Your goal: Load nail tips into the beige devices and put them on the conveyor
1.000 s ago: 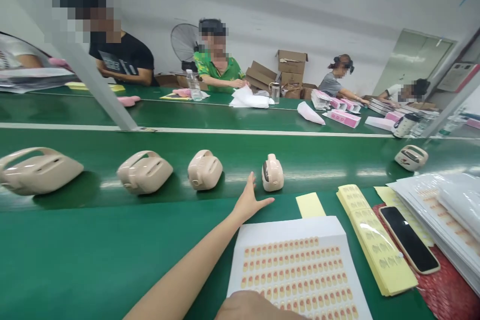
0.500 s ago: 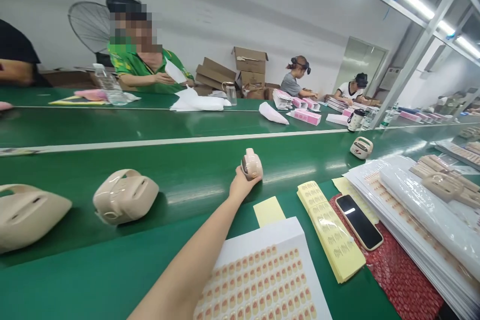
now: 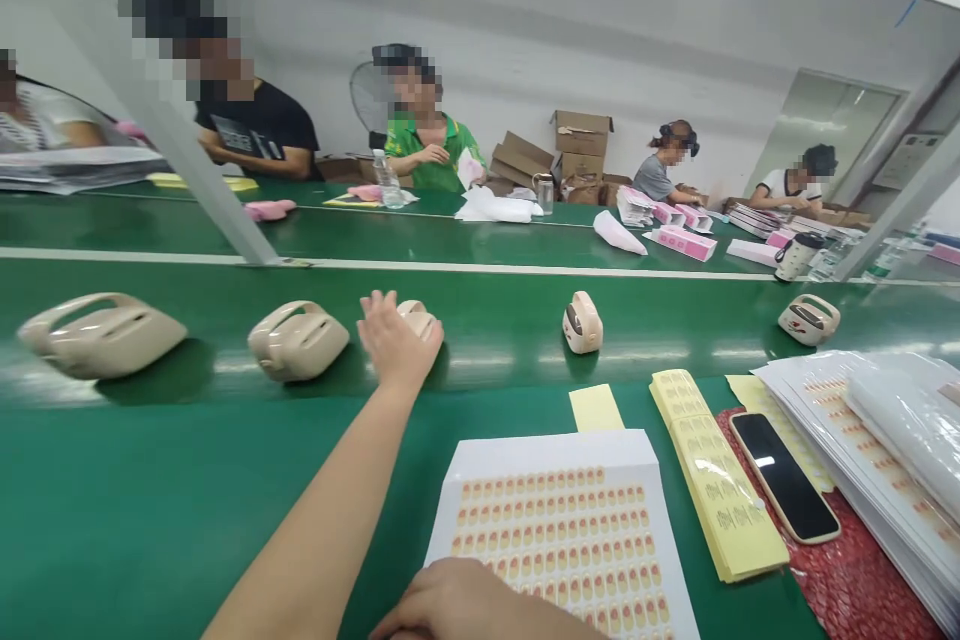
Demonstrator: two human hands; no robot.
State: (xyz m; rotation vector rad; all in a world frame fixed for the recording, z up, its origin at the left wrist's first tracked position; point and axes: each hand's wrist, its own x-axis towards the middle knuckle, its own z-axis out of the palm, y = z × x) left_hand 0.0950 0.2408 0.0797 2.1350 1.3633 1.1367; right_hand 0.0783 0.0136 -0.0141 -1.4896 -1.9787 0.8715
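My left hand (image 3: 397, 340) reaches forward over the green belt, fingers apart, at a small beige plastic device with a loop handle (image 3: 418, 318). The hand partly covers that device, and its thumb is by the right side. Close to the left is a similar beige device (image 3: 298, 340); another (image 3: 105, 335) stands farther left. A fourth one (image 3: 583, 323), with a dark panel, stands to the right. At the bottom edge my right hand (image 3: 465, 600) is closed, fingers bent, over the lower part of a sticker sheet (image 3: 555, 520). What it holds, if anything, is hidden.
On the right lie a yellow label stack (image 3: 712, 470), a phone (image 3: 784, 475) on red bubble wrap (image 3: 862, 570), and sheets in plastic (image 3: 900, 440). Another device (image 3: 808, 320) stands beyond them. Several people work across the belt. A metal post (image 3: 217, 160) rises at left.
My left hand has let go of the device with the dark panel and moved left to another one. My right hand has come into view at the bottom. The view has turned left.
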